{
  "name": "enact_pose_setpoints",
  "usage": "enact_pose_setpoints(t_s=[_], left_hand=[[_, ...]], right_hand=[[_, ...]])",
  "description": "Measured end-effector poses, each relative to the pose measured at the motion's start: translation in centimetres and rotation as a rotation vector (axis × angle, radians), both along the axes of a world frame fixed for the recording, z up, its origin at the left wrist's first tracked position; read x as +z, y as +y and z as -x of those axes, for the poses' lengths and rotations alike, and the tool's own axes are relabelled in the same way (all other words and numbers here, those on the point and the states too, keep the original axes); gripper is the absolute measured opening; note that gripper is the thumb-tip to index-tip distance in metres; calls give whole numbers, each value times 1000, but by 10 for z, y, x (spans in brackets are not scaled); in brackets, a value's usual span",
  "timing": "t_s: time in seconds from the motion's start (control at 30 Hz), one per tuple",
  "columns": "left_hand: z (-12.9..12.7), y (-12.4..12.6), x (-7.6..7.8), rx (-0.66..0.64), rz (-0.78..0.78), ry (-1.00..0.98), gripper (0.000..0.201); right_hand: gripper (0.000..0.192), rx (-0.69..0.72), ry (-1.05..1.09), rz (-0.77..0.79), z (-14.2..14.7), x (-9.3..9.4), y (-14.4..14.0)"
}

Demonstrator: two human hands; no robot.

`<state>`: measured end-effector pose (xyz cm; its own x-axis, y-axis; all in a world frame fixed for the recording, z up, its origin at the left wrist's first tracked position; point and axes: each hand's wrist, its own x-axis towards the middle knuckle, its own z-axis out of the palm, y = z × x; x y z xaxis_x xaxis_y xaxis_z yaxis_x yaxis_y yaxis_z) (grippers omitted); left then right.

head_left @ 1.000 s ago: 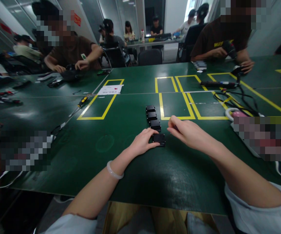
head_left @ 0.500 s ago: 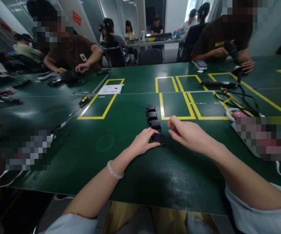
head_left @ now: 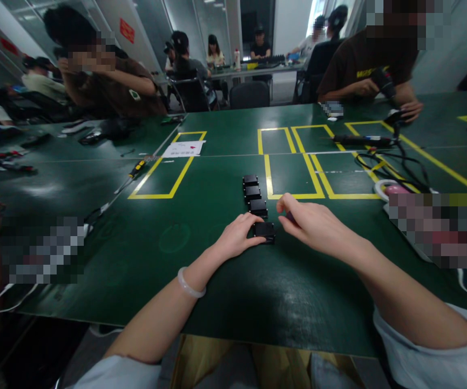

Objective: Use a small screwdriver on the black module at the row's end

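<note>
My left hand (head_left: 238, 235) holds a small black box-shaped part (head_left: 264, 231) by its sides, thumb on the near side and fingers on the far side. The part rests on the green table. Just to the right, my right hand (head_left: 304, 219) is half curled, thumb and forefinger a little apart, and nothing shows between them. Beyond the held part stand three similar black parts, the nearest black part (head_left: 257, 207), a middle black part (head_left: 252, 193) and the farthest black part (head_left: 250, 180), in a line leading away from me. Small pale pins stick out at their sides.
Yellow tape outlines (head_left: 293, 196) mark the green table (head_left: 217, 302). Left lie a yellow-black screwdriver (head_left: 137, 167) and a paper sheet (head_left: 184, 148). Black cables (head_left: 409, 162) and a white tape roll (head_left: 382, 189) lie right. Co-workers sit opposite; one holds a power drill (head_left: 384, 81).
The co-worker opposite on the left has lifted both hands from the table to head height. My hands and the black parts have stayed practically where they were.
</note>
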<state>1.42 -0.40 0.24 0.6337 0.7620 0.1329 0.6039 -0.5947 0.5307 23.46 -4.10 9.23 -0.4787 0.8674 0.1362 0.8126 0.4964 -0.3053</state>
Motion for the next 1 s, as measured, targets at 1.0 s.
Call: enact_pose_setpoints(t_s=[1.0], left_hand=[[0, 0, 1, -4, 5, 4, 39]], right_hand=[[12, -12, 39, 8, 1, 0, 1]])
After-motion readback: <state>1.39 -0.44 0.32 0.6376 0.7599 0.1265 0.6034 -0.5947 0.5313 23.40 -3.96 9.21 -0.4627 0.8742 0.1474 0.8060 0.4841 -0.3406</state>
